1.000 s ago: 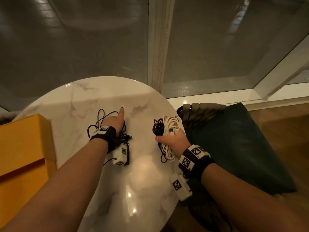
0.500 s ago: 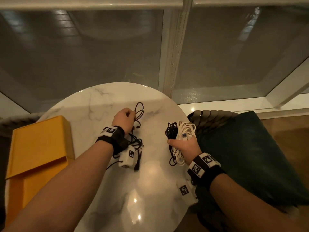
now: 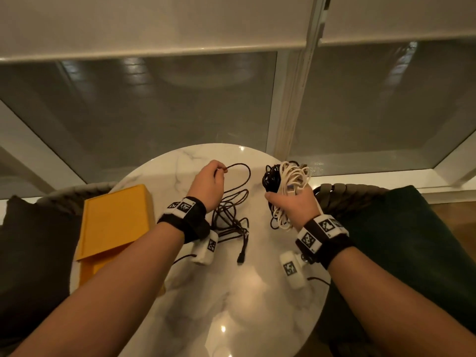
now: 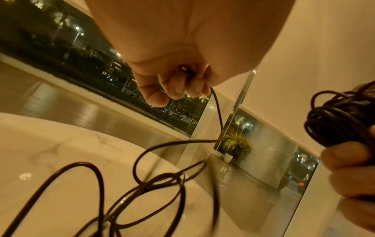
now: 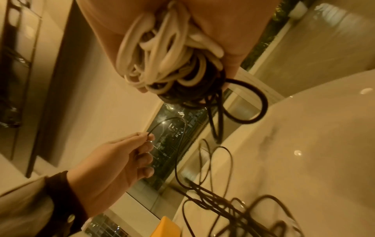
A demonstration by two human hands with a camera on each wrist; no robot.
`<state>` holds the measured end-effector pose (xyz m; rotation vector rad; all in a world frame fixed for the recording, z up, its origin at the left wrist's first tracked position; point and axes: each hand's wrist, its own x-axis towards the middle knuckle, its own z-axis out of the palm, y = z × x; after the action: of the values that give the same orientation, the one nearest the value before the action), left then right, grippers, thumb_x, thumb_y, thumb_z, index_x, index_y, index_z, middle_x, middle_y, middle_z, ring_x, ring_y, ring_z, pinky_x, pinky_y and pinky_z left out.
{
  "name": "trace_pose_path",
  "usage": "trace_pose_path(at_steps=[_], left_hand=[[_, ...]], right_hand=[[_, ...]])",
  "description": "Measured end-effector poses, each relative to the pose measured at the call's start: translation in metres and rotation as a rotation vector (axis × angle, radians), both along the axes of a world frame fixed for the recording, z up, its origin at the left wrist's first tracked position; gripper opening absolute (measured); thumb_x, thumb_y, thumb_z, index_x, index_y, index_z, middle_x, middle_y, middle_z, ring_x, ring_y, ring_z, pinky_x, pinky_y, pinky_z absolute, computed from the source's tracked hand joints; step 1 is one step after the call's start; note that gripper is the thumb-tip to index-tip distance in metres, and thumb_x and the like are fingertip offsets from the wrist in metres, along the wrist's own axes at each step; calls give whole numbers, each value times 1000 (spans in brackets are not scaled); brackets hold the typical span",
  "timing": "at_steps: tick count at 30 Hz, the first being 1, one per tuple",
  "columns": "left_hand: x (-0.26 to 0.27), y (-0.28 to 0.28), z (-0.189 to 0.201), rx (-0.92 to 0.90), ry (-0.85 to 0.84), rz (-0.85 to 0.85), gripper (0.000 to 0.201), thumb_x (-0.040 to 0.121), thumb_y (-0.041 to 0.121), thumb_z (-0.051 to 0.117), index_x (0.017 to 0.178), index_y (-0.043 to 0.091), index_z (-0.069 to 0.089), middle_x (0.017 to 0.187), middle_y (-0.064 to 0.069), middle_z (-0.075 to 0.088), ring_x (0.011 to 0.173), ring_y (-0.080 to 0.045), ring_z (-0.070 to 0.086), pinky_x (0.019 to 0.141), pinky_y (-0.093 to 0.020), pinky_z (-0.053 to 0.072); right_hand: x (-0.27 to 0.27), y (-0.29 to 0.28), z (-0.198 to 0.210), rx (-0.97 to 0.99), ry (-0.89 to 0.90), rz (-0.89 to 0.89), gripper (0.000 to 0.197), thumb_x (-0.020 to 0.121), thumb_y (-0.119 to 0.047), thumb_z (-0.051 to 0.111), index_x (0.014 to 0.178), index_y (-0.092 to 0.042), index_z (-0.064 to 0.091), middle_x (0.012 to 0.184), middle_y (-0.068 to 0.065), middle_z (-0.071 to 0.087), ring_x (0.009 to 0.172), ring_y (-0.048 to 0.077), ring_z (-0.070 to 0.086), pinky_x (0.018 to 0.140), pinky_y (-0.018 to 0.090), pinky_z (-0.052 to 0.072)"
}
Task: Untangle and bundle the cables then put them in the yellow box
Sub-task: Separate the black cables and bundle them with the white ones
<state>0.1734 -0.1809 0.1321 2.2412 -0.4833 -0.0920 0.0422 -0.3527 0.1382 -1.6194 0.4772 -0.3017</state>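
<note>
Up comes your left hand (image 3: 207, 185) since a second ago, off the marble table (image 3: 231, 292) and lifted, thumb and fingertips now pinching one strand of the loose dark cable (image 3: 233, 215). From that pinch the cable arcs out toward 1 o'clock, curls back down and drops into a tangle of loops on the tabletop just beside your left wrist, its plug end (image 3: 240, 259) lying toward 6 o'clock of the tangle. Your right hand (image 3: 292, 206) has risen too, fingers wrapped firmly round the mixed bundle of white cable (image 3: 291, 181) and black cable (image 3: 270, 176), coils spilling out at 12 o'clock and a few white loops hanging below the palm. The right wrist view shows white coils (image 5: 162, 52) packed against the palm with black loops (image 5: 239, 99) dangling beneath. Over at 9 o'clock of your left hand, the yellow box (image 3: 113, 220) sits at the table's edge, well apart from both bundles, lid closed as far as you can see.
</note>
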Motion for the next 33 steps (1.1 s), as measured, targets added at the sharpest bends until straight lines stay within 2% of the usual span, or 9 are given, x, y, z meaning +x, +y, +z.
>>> trace_pose_path(at_steps=[4, 7, 10, 16, 18, 22, 28, 32, 33], left_hand=[[-15, 12, 18, 58, -54, -159, 19, 101, 20, 48, 105, 21, 67, 103, 6, 56, 82, -2, 49, 79, -18, 36], [-28, 17, 29, 19, -106, -241, 18, 99, 18, 53, 105, 22, 70, 101, 5, 59, 86, -3, 53, 76, -11, 37], [-40, 19, 40, -73, -34, -230, 18, 98, 16, 55, 108, 18, 70, 97, 5, 64, 84, -6, 58, 74, -15, 42], [-52, 24, 53, -18, -31, -264, 14, 98, 16, 57, 102, 19, 70, 82, 16, 60, 76, 2, 55, 67, -9, 37], [-54, 23, 56, -11, -5, -289, 13, 98, 16, 57, 99, 20, 69, 84, 11, 63, 78, 0, 56, 67, -11, 38], [-59, 20, 60, 6, 60, -323, 17, 98, 17, 56, 107, 18, 71, 87, 9, 66, 76, 0, 57, 66, -13, 41], [-69, 13, 61, -44, 98, -243, 20, 97, 11, 55, 82, 20, 65, 72, 4, 59, 68, -8, 54, 64, -19, 41], [-77, 7, 54, -151, 154, -123, 11, 92, 9, 64, 96, 19, 63, 73, 4, 62, 70, -11, 58, 65, -21, 45], [-78, 6, 53, -210, 192, -80, 24, 89, 9, 68, 106, 22, 58, 74, 0, 64, 71, -12, 61, 67, -22, 49]], right_hand=[[5, 14, 28, -117, -81, 64, 34, 81, -3, 78, 95, -28, 59, 90, -13, 66, 76, -10, 63, 72, 10, 48], [9, 24, 37, -260, -103, 145, 36, 78, -4, 79, 109, -15, 64, 94, -11, 66, 79, -15, 61, 70, 3, 46], [6, 32, 35, -322, -128, 141, 37, 76, -3, 79, 109, -11, 65, 92, -7, 67, 78, -15, 61, 67, 3, 46], [-4, 36, 37, -387, -171, 145, 52, 76, 0, 79, 114, -24, 52, 95, -17, 60, 85, -21, 57, 73, 1, 43], [-5, 34, 40, -414, -161, 188, 56, 76, -3, 79, 113, -32, 49, 97, -15, 62, 90, -14, 61, 77, 5, 46], [-7, 32, 40, -504, -123, 252, 65, 76, -15, 80, 131, -24, 48, 105, -10, 66, 98, 3, 64, 84, 16, 52], [-10, 30, 39, -327, -116, 249, 38, 75, -6, 80, 109, -15, 66, 94, -2, 71, 81, -3, 67, 67, 11, 51], [-11, 20, 37, -231, -61, 310, 36, 75, -5, 81, 107, -13, 68, 95, 6, 73, 83, 8, 71, 72, 21, 57], [-11, 17, 35, -189, -52, 330, 37, 75, -5, 81, 108, -14, 68, 96, 8, 74, 86, 14, 72, 77, 29, 59]])
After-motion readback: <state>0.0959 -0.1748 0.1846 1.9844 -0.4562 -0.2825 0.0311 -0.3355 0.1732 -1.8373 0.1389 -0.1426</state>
